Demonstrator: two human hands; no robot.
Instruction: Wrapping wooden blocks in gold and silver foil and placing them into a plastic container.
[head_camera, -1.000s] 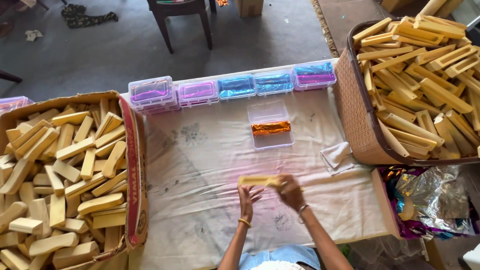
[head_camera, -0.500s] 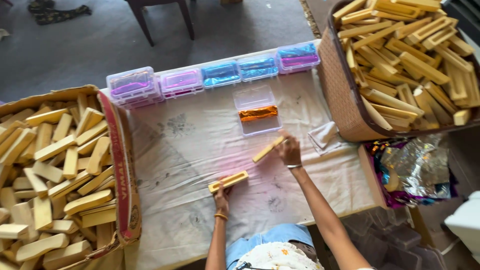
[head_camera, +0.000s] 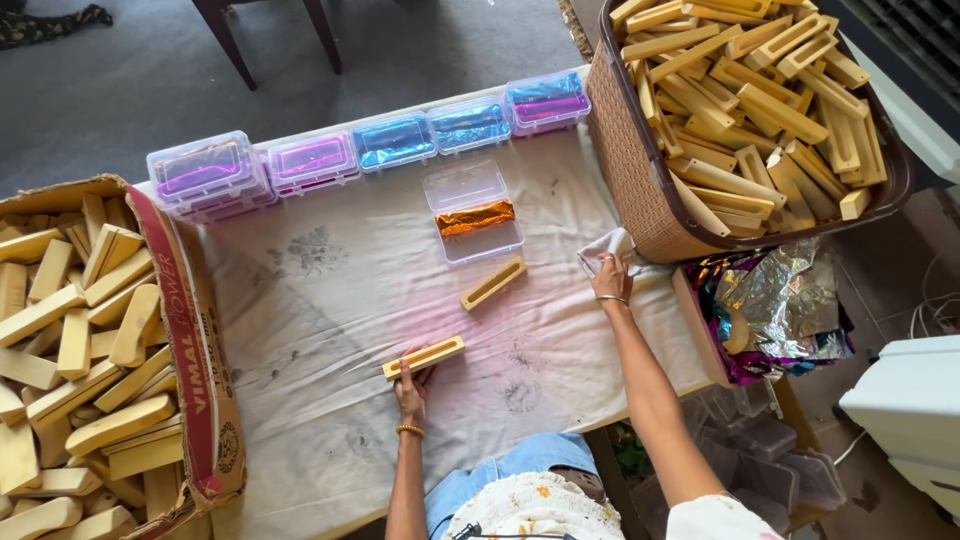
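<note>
A person seen from above wears a white floral-print top and light blue jeans, arms bare. A beaded gold bangle circles the wrist of the left hand (head_camera: 412, 385); a thin silver bangle, the right hand (head_camera: 611, 280).

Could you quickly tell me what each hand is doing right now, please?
Left hand: fingers resting on a wooden block on the table, not clearly gripping it.
Right hand: fingers closed on a white cloth beside the basket.

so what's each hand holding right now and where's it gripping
The left hand grips the near wooden block at its left end. The right hand rests on the white cloth beside the basket; whether it is pinching it cannot be told.
</note>
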